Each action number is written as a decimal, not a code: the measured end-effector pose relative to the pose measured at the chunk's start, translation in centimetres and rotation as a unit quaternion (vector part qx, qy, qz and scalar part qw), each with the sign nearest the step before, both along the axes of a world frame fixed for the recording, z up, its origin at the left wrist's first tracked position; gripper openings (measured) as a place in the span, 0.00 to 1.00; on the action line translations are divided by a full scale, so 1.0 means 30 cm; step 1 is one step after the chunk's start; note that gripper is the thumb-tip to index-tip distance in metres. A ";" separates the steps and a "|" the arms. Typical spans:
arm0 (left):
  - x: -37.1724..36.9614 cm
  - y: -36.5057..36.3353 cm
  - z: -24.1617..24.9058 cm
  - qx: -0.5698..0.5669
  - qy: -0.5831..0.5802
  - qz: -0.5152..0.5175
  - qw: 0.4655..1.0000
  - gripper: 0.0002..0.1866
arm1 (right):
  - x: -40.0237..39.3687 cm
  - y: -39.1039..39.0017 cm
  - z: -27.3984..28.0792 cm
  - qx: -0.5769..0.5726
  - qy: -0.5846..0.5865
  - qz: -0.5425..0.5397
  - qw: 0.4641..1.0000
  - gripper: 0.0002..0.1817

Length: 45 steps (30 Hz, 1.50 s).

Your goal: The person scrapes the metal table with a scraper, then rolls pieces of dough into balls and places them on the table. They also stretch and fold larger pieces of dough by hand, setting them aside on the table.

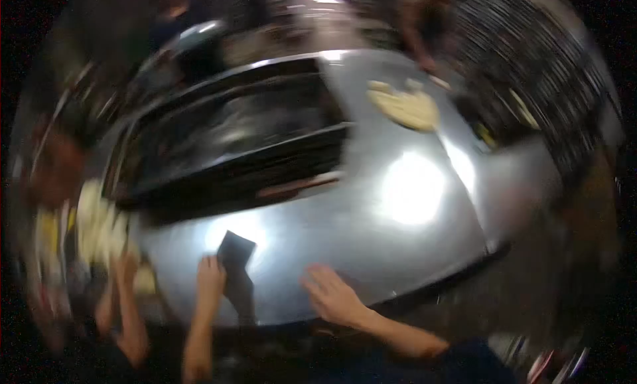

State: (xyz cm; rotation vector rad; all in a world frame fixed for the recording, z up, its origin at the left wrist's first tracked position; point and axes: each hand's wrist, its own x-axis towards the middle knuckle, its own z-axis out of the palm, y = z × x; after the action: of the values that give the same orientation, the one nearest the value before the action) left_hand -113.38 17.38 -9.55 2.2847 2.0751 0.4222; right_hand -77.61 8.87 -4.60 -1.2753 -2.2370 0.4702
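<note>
A shiny grey metal panel [312, 231] with a large dark rectangular opening [232, 125] lies in front of me. At its near edge, my left hand [211, 276] is closed on a dark flat rectangular piece [236, 251], held over the panel with a dark reflection below it. My right hand [332, 295] is at the panel's near side, fingers stretched out and holding nothing. Farther off on the panel rests a pale yellow thing [406, 108], shaped like a work glove. The picture is smeared by motion.
Another person's arms [126, 304] reach in at the left, beside a pale yellow pile [96, 225]. Across the panel, another person's hand [428, 64] is at the far edge. Dark slatted racks [531, 45] stand at the right.
</note>
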 end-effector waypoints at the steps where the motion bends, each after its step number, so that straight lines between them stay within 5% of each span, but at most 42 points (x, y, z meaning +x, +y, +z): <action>1: 0.107 -0.012 0.001 -0.028 -0.007 -0.090 0.996 0.17 | 0.031 -0.014 0.031 0.034 -0.004 0.022 0.999 0.35; 4: 0.584 -0.073 0.124 -0.082 -0.006 -0.346 0.935 0.29 | 0.184 -0.083 0.099 0.109 -0.137 -0.077 0.982 0.32; 7: 1.020 -0.090 0.099 -0.033 -0.022 -0.546 0.837 0.20 | 0.346 -0.166 -0.042 -0.009 -0.154 -0.292 0.944 0.26; 11: 1.590 -0.177 0.204 0.028 -0.005 -0.672 0.740 0.18 | 0.846 -0.326 -0.043 0.015 -0.169 -0.390 0.905 0.17; 14: 1.940 -0.189 0.200 -0.039 0.027 -0.709 0.704 0.21 | 1.165 -0.410 -0.027 0.033 -0.186 -0.420 0.888 0.11; 18: 2.383 -0.116 0.151 0.035 -0.014 -0.684 0.729 0.20 | 1.518 -0.408 -0.068 0.057 -0.221 -0.499 0.836 0.12; 23: 2.706 -0.024 0.056 -0.021 0.046 -0.699 0.713 0.22 | 1.811 -0.330 -0.098 -0.091 -0.161 -0.518 0.835 0.13; 27: 2.922 0.017 0.051 -0.095 0.107 -0.680 0.719 0.29 | 2.005 -0.286 -0.138 -0.014 -0.174 -0.535 0.827 0.10; 33: 3.288 0.108 0.146 -0.142 0.131 -0.677 0.710 0.21 | 2.353 -0.155 -0.115 -0.093 -0.149 -0.540 0.823 0.08; 35: 3.406 0.163 0.096 -0.131 0.109 -0.685 0.708 0.19 | 2.467 -0.123 -0.124 -0.111 -0.149 -0.540 0.821 0.08; 37: 3.540 0.210 0.098 -0.054 0.062 -0.729 0.679 0.17 | 2.584 -0.088 -0.133 -0.014 -0.212 -0.575 0.790 0.09; 41: 3.940 0.216 0.096 -0.047 0.072 -0.730 0.678 0.12 | 2.953 -0.075 -0.127 -0.102 -0.180 -0.607 0.768 0.09; 43: 4.150 0.199 0.207 -0.218 0.249 -0.682 0.652 0.10 | 3.126 -0.087 -0.049 -0.233 -0.100 -0.578 0.775 0.07; 45: 4.039 0.190 0.050 -0.233 0.149 -0.721 0.636 0.10 | 3.006 -0.176 -0.081 -0.075 -0.176 -0.584 0.789 0.06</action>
State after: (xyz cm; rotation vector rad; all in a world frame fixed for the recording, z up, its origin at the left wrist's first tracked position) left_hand 7.78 23.07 -8.04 2.7251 -0.2022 -0.5325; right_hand 12.56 3.58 -7.04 -2.6314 -1.1922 -0.1024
